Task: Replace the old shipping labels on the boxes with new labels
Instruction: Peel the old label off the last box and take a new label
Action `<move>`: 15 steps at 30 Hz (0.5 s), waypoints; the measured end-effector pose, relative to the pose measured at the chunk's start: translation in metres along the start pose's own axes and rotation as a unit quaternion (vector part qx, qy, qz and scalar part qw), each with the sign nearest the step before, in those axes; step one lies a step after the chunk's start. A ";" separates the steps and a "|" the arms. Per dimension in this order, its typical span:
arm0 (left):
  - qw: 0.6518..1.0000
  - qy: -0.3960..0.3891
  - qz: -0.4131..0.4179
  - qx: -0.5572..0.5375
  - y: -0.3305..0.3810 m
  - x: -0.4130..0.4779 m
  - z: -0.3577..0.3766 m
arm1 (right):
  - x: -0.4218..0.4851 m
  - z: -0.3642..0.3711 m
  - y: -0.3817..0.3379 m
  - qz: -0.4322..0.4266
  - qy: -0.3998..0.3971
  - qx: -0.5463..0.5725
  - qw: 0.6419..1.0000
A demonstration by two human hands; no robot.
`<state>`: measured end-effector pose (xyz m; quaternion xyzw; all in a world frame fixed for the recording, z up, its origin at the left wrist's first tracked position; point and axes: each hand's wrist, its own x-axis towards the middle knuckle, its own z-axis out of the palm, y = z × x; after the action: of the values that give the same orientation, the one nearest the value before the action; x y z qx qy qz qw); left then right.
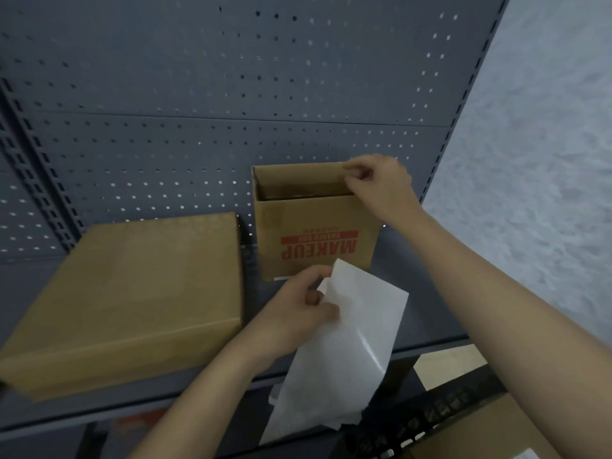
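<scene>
1. Progress, flat box (132,293): it lies closed on the left of the grey shelf (430,319). Its top and front face show no label, old or new. I judge it is either stripped and waiting, or not yet dealt with; I cannot tell which.
2. Progress, sheet (351,352): a glossy white sheet hangs over the front edge of the shelf, between the two boxes and nearer to me. It is creased at the top and ragged at the bottom. It may be a peeled label or a backing liner; no print shows, so I cannot say.
3. Progress, open box (314,233): it stands at the back right of the shelf, against the perforated panel, top open, with red "MAKEUP" lettering upside down on its front. No label shows on that face. A thin white strip peeks out at its bottom edge; what it is, I cannot tell. I judge that labelling this box is not yet done.
4. Left hand (298,309): fingers curled, it grips the top left corner of the sheet, thumb on the near side. It sits just in front of the open box, not touching it.
5. Right hand (377,180): reaching across the open box, it pinches the far right part of the rim between thumb and fingertips, other fingers tucked in.
</scene>
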<state>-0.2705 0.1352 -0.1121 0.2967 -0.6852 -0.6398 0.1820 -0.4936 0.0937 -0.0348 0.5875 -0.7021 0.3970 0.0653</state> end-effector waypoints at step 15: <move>0.997 -0.004 0.034 -0.072 -0.011 -0.031 -0.003 | -0.083 -0.014 -0.041 0.003 -0.255 0.127 0.959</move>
<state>-0.2430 0.1525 -0.1182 0.2570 -0.6478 -0.6820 0.2217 -0.4375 0.1668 -0.0516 0.6704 -0.6409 0.3204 -0.1926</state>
